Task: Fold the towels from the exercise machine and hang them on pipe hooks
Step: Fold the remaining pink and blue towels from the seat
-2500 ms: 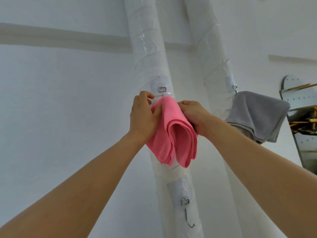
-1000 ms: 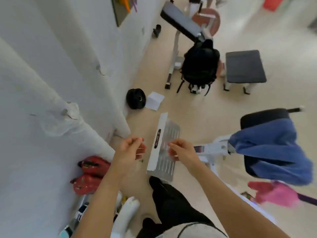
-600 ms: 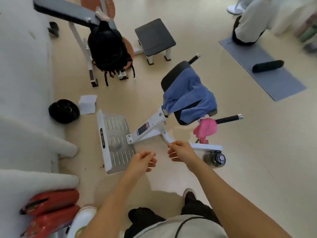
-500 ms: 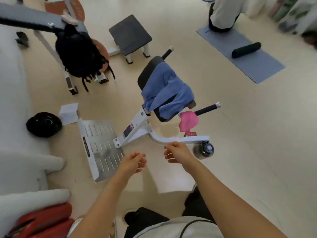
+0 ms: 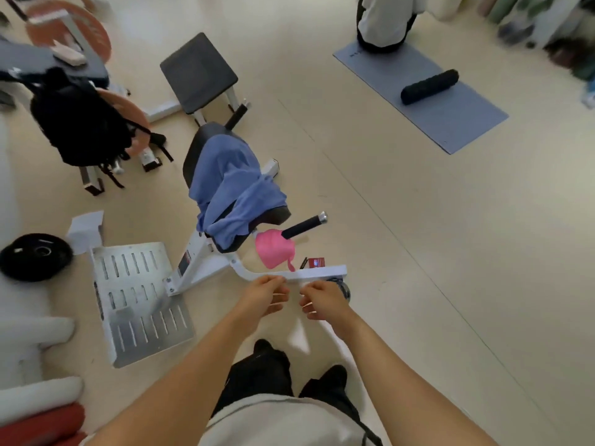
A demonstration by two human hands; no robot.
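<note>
My hands: my left hand and my right hand hang side by side in front of me, fingers loosely curled, holding nothing.

Blue towel, where: the blue towel lies draped unfolded over the dark padded seat of the exercise machine, ahead of both hands and a little to my left.

Pink towel, where: the pink towel hangs bunched at the inner end of the black-gripped handle, just beyond my fingertips and between the blue towel and my hands.

Which hand is nearer: the pink one sits almost on the line between my two hands (slightly nearer the left, I judge); the blue one is well beyond it, more on the left hand's side.

Blue towel's long axis: it runs along the seat, from the far end toward me, with the near end slumping off the pad's right edge in loose folds.

Pink towel's lie: a short hanging bundle, pointing down, one thin corner trailing lowest toward the white frame bar.

What the reach turns on: both towels lie forward and up from my hands, so I'd judge a straight reach ahead meets pink first.

Risk: the handle is threaded through or under the pink bundle (I cannot tell which), so it may snag.
</note>
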